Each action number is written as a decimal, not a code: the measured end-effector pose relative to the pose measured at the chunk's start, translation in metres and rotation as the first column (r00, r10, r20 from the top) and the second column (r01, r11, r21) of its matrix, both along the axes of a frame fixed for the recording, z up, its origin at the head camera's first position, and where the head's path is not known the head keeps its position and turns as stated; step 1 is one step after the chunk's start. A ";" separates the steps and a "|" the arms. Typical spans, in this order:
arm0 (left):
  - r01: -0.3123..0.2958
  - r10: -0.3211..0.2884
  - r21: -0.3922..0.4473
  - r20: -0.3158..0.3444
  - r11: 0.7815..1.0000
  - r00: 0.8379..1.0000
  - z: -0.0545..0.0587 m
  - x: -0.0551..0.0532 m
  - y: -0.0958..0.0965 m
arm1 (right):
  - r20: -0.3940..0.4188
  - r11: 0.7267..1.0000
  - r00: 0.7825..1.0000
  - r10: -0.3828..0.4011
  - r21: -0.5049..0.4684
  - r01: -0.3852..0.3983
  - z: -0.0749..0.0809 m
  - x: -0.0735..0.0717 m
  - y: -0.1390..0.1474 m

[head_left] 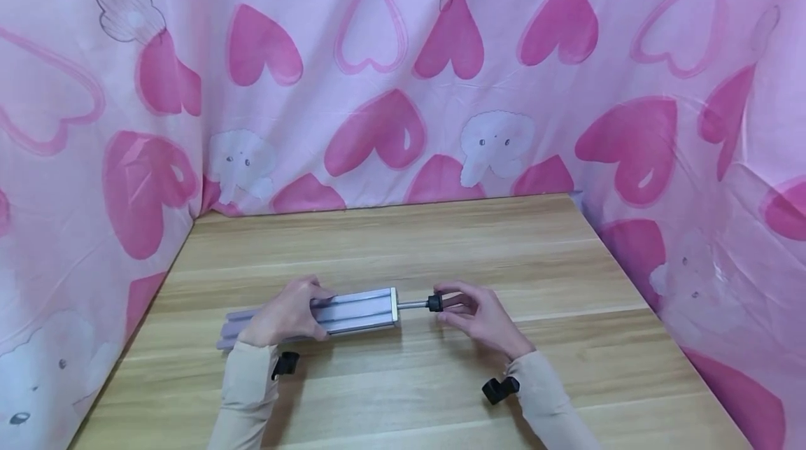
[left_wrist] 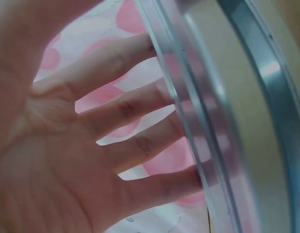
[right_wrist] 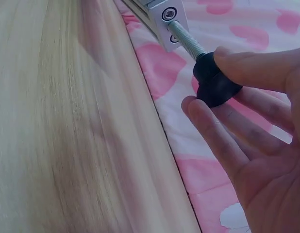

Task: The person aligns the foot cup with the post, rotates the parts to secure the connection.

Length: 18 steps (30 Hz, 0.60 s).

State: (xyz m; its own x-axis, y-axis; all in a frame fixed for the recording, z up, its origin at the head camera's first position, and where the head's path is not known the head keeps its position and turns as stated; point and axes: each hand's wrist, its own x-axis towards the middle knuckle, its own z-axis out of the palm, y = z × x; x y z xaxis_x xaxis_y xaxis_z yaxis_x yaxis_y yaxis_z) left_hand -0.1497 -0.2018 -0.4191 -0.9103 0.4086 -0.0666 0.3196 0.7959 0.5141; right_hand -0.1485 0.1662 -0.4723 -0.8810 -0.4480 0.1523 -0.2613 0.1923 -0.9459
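A silver aluminium profile with lengthwise grooves is held level just over the table. My left hand grips it near its middle, thumb on the near side and fingers over the far side. From the metal end plate, which has socket-head screws, a threaded rod sticks out to the right. On the rod's end sits a black levelling foot. My right hand pinches this foot between thumb and fingers. In the left wrist view, the profile crosses the left fingertips and partly hides them.
The wood-grain table reaches back to a pink heart-print curtain, which also closes off the left and right sides. Black wrist mounts stick out from both sleeves.
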 end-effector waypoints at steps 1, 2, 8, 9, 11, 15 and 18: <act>0.000 0.000 -0.003 0.000 1.000 1.000 -0.001 0.000 0.000 | -0.009 1.000 1.000 -0.002 -0.002 0.002 -0.001 -0.001 0.000; 0.004 -0.004 -0.001 0.000 1.000 1.000 -0.002 0.000 0.000 | -0.015 1.000 1.000 -0.008 0.000 0.008 -0.002 -0.001 -0.001; 0.006 -0.006 -0.004 -0.002 1.000 1.000 -0.003 0.001 0.001 | -0.029 0.997 0.999 -0.041 0.059 0.042 -0.003 -0.003 0.000; 0.003 -0.003 -0.009 -0.003 1.000 1.000 -0.002 0.001 0.001 | -0.026 0.996 0.999 -0.046 0.073 0.048 -0.004 -0.004 0.000; 0.000 0.000 -0.017 -0.004 1.000 1.000 -0.001 0.001 0.001 | -0.011 0.994 0.998 -0.061 0.094 0.062 -0.004 -0.005 0.000; -0.006 0.006 -0.026 -0.002 1.000 1.000 0.001 0.001 0.002 | 0.041 0.988 0.995 -0.095 0.125 0.089 -0.006 -0.007 0.000; -0.014 0.014 -0.031 0.006 0.999 1.000 0.002 0.001 0.003 | 0.077 0.987 0.992 -0.103 0.130 0.092 -0.008 -0.009 -0.001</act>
